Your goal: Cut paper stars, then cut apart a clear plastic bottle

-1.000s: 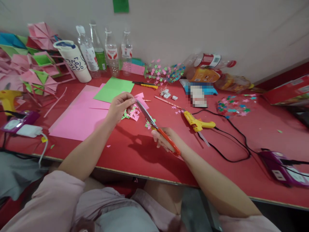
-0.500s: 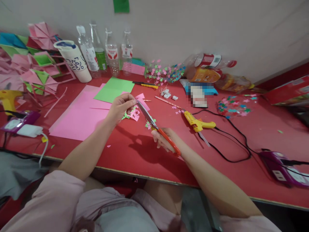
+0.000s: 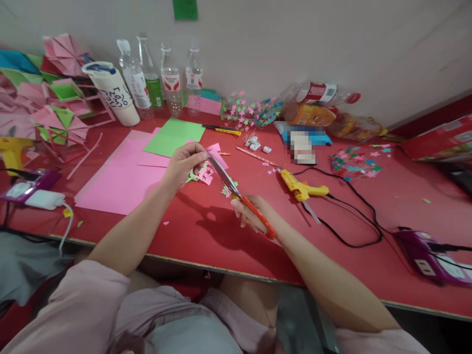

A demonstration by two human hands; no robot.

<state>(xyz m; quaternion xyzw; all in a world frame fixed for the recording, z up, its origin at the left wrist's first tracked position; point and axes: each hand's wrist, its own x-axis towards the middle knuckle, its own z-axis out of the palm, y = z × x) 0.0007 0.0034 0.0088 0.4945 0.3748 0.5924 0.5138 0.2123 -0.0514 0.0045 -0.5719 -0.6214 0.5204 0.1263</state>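
My right hand (image 3: 252, 214) is closed around the orange handles of a pair of scissors (image 3: 224, 177), whose blades point up and to the left. The blade tips reach the fingertips of my left hand (image 3: 188, 162), which are pinched together; whatever lies between them is too small to make out. Below the left hand are pink and green paper scraps (image 3: 203, 173) on the red table. Small paper stars (image 3: 227, 190) lie under the scissor blades. A green sheet (image 3: 175, 136) and a large pink sheet (image 3: 114, 182) are to the left.
A yellow glue gun (image 3: 302, 187) with a black cord lies to the right, near a purple power strip (image 3: 427, 258). Upright bottles (image 3: 171, 83) and a white cup (image 3: 114, 93) line the wall. A yellow cutter (image 3: 226, 131) lies behind the hands. Folded paper shapes (image 3: 61, 118) crowd the left.
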